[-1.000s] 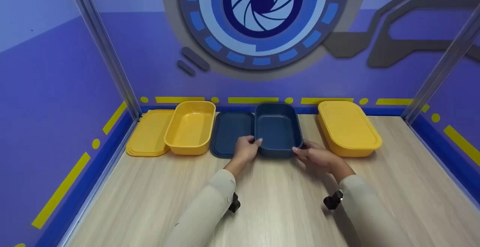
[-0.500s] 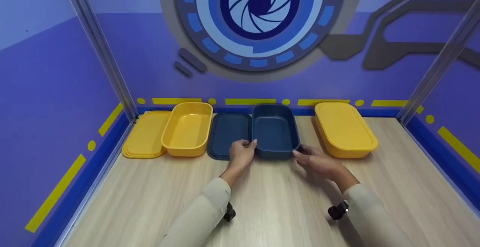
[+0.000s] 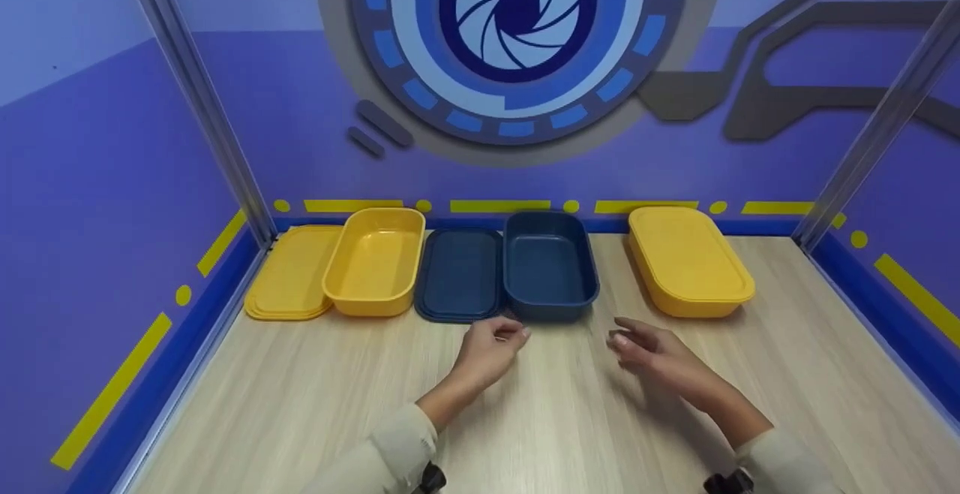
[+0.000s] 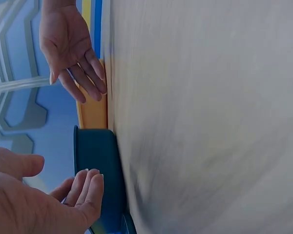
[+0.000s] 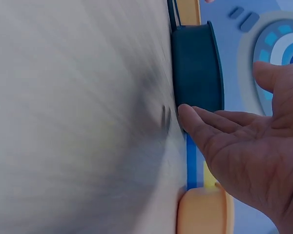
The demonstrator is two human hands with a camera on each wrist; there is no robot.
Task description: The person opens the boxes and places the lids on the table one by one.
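Note:
A dark blue lunch box [image 3: 551,269] without its lid on stands near the back wall, and its dark blue lid [image 3: 459,275] lies flat just left of it. My left hand [image 3: 487,351] is off the box, in front of the lid's near edge, fingers loosely bent around nothing. To the right, my right hand [image 3: 660,359] hovers over the table with relaxed fingers and thumb apart, also holding nothing. In the right wrist view the right hand [image 5: 254,136] overlaps the blue box [image 5: 198,68]. Both wrist views show loose, unfilled hands.
An uncovered yellow box [image 3: 375,265] stands left of the blue lid, with a yellow lid [image 3: 292,276] beside it. A yellow box with its lid on [image 3: 694,261] stands at the right. Blue panel walls [image 3: 120,216] bound the wooden table [image 3: 555,419].
Both hands have let go of the blue box and drawn back toward the body, the right one also moving rightward. The boxes and lids stay in place.

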